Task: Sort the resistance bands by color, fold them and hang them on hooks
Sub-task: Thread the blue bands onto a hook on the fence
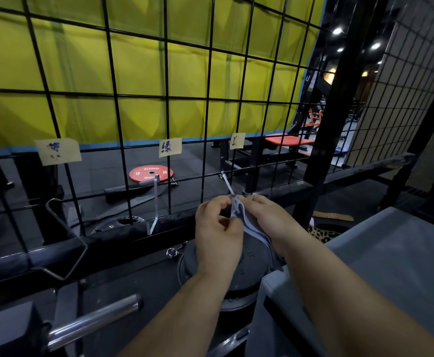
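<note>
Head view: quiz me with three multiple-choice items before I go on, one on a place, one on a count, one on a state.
1. Which label is the pale lilac band held nearest?
A. the left one
B. the middle one
C. the right label

2. How many paper labels hang on the wire grid?
A. two
B. three
C. five

3. What is the band's state?
A. lying on the floor
B. hanging untouched from a hook
C. gripped by both hands

Answers:
1 C: the band's top sits below the right label, at the tip of the hook there.
2 B: three labels show across the grid.
3 C: the left hand and the right hand both pinch it.
</note>
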